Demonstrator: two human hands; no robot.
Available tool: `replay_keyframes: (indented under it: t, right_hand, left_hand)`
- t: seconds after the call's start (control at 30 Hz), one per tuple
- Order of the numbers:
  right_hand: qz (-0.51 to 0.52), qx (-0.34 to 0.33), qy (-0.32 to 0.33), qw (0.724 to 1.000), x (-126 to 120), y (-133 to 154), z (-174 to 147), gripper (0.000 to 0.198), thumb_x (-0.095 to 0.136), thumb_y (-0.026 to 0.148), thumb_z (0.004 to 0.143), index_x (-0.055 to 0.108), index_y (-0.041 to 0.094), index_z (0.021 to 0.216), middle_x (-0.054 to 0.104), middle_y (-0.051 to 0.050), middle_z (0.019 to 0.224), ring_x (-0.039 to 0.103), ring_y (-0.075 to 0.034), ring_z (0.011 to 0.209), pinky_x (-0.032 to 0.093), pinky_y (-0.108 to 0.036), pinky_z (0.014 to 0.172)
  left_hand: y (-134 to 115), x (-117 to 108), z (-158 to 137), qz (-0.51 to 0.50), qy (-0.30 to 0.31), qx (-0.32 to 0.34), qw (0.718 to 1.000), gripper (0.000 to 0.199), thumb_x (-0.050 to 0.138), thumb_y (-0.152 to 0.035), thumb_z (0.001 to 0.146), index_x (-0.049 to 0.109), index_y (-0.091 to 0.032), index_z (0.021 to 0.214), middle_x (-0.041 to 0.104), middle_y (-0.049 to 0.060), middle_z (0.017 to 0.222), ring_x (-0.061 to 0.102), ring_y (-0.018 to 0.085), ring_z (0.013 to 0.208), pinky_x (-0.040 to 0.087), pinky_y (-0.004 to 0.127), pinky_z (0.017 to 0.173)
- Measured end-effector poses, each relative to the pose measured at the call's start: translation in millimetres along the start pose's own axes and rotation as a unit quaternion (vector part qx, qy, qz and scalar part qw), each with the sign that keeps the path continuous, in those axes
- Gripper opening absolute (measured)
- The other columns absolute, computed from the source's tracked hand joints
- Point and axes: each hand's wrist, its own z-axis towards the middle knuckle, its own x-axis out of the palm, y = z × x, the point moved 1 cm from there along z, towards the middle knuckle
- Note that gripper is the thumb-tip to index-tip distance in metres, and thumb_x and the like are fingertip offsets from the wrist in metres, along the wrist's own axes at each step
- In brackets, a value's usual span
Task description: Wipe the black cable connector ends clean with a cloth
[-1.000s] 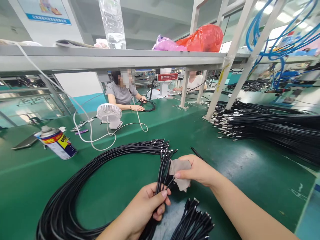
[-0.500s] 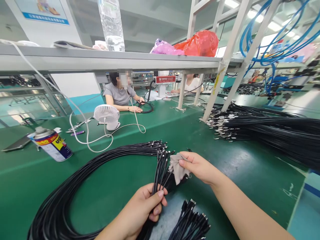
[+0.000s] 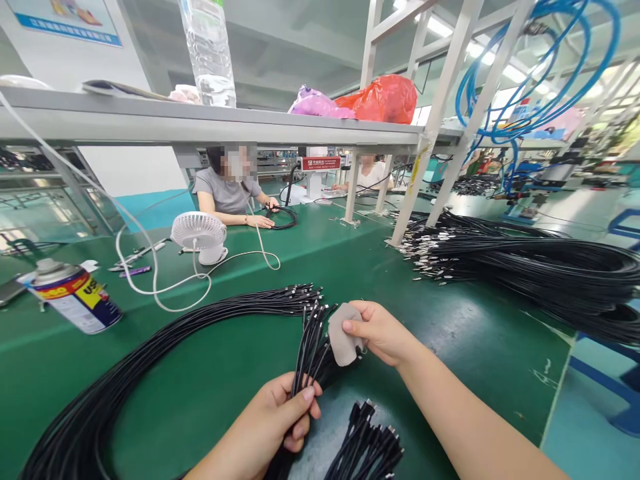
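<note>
"One printed can [image 3: 83,300] stands at the left of the frame, on a green table [image 3: 190,393]. What lies next?"

"A curved bundle [image 3: 110,387] of black cable sweeps from the lower left to the centre, where its plug ends gather. Above the curve, left of centre, is a white fan [image 3: 197,230]; behind it, a person in a grey shirt [image 3: 225,190] is at the table's far side."

"And the left hand [image 3: 280,413]?"

"At lower centre, wrapped round a bunch of black cables [image 3: 309,353], thumb across the front. The bunch rises to the centre of the frame, plug ends uppermost."

"How is the cloth held?"

"Narrowly. Just right of centre, the right hand [image 3: 377,333] pinches a grey cloth [image 3: 343,340] between thumb and fingers, beside the upper part of the bunch; whether cloth and cables touch cannot be told. Below it, at the bottom edge, is a cluster of plugs [image 3: 363,440]."

"Farthest right?"

"A large heap of cables [image 3: 525,257], its silvery ends pointing left, near a pale post [image 3: 413,190]."
</note>
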Motion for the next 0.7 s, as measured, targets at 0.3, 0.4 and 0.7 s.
replay_keyframes:
  t: [0.3,0.4,0.7]
  right_hand:
    - [-0.128,-0.048,-0.034,0.990,7,-3,2,0.041,0.066,0.056,0.077,0.058,0.015,0.079,0.059,0.000,0.068,0.052,-0.012,0.059,0.041,-0.024,0.058]
    - [-0.293,-0.106,-0.077,0.947,8,-2,2,0.032,0.052,0.046,0.087,0.048,0.019,0.072,0.051,0.001,0.066,0.045,-0.012,0.061,0.036,-0.025,0.058]
    - [-0.587,-0.250,-0.127,0.759,12,-10,5,0.026,0.030,0.028,0.096,0.031,0.023,0.071,0.049,-0.003,0.065,0.046,-0.018,0.060,0.032,-0.030,0.059]
  left_hand:
    - [-2,1,0,0.002,-0.001,-0.005,1.000,0.049,0.082,-0.053,0.059,0.063,-0.014,0.080,0.059,-0.002,0.064,0.035,0.004,0.046,0.019,0.021,0.045]
    - [-2,1,0,0.001,-0.006,-0.006,1.000,0.048,0.082,-0.053,0.061,0.063,-0.014,0.081,0.059,-0.002,0.064,0.035,0.004,0.046,0.020,0.021,0.045]
    - [-1,0,1,0.009,-0.005,-0.009,1.000,0.049,0.081,-0.054,0.061,0.063,-0.013,0.081,0.059,-0.002,0.064,0.034,0.004,0.047,0.020,0.021,0.045]
